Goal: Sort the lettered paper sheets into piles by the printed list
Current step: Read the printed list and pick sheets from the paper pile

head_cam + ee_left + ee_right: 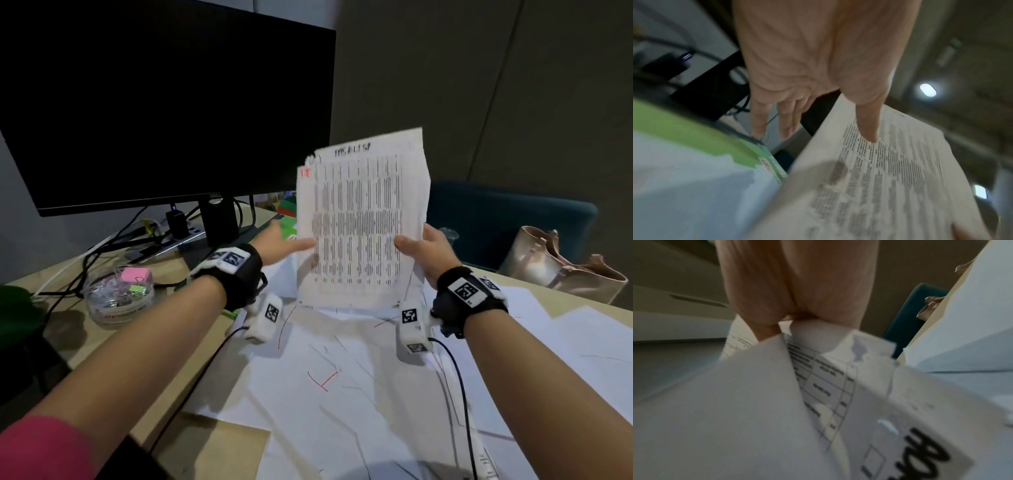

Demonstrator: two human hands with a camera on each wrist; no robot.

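I hold a bundle of printed sheets [363, 219] upright above the desk; its front page is a dense table with a red mark in the top left corner. My right hand [418, 245] grips the bundle's right edge, thumb in front and fingers behind. My left hand [291, 236] is at the left edge, its thumb [869, 126] lying straight on the printed page [890, 178] while the other fingers [758, 120] stretch out past the edge. In the right wrist view the right hand [797, 296] pinches several overlapping sheets [735, 402]. More sheets with red letters [342, 377] lie spread on the desk below.
A dark monitor [164, 102] stands at the back left, with cables and a power strip [178, 233] under it. A clear bowl of clips and sticky notes [120, 294] sits on the left. A green box [287, 219] lies behind the bundle. A beige bag [561, 263] and a teal chair [507, 219] are at the right.
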